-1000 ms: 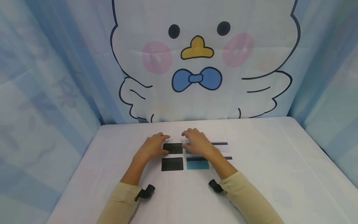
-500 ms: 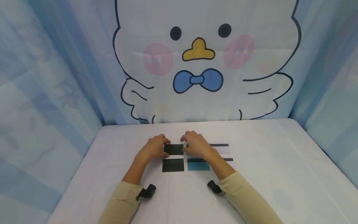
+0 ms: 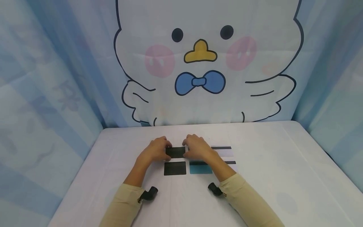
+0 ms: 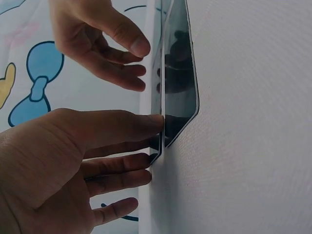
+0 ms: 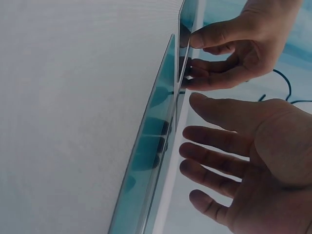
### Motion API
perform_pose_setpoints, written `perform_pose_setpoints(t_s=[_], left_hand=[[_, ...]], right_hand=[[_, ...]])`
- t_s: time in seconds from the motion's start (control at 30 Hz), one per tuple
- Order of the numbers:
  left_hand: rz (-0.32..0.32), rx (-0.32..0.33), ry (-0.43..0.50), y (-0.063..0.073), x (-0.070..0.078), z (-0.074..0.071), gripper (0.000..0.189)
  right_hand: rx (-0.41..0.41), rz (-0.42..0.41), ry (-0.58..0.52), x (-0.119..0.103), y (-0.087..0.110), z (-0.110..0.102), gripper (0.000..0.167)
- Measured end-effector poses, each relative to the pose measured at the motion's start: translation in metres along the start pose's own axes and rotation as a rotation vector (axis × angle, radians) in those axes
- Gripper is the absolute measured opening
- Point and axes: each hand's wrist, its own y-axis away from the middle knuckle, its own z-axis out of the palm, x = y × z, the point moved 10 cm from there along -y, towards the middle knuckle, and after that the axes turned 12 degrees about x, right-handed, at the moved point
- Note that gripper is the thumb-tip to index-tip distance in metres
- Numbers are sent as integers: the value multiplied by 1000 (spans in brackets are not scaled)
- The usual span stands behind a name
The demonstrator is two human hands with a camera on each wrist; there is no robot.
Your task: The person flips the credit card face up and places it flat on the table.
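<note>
Two glossy black cards lie one behind the other on the white table. My left hand (image 3: 155, 149) holds the far black card (image 3: 175, 152) at its left end, thumb at the near edge and fingers toward the far edge. My right hand (image 3: 197, 147) hovers at that card's right end; its fingers are extended and apart in the right wrist view, holding nothing. The near black card (image 3: 175, 168) lies in front, untouched. Beside it is a teal card (image 3: 200, 169) with a dark stripe. Another teal card behind it is mostly hidden under my right hand.
Pale cards with dark stripes lie to the right, a far one (image 3: 224, 152) and a near one (image 3: 233, 166) partly behind my right forearm. The white table (image 3: 283, 176) ends at a cartoon-printed curtain (image 3: 198, 107). Blue curtains hang on both sides.
My right hand has shifted slightly left, bringing its thumb to the far black card's right end. My left hand has stayed at the left end. The cards keep their layout.
</note>
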Motion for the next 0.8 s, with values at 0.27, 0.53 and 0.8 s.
perform_pose_setpoints(t_s=[0.27, 0.53, 0.8], left_hand=[[21, 2, -20, -2, 1, 1, 48], [43, 0, -19, -1, 2, -1, 47], [48, 0, -16, -2, 3, -2, 49]], right_hand=[[-2, -2, -3, 0, 1, 0, 48], [-9, -9, -11, 0, 1, 3, 50], [-7, -25, 5, -1, 1, 2, 50]])
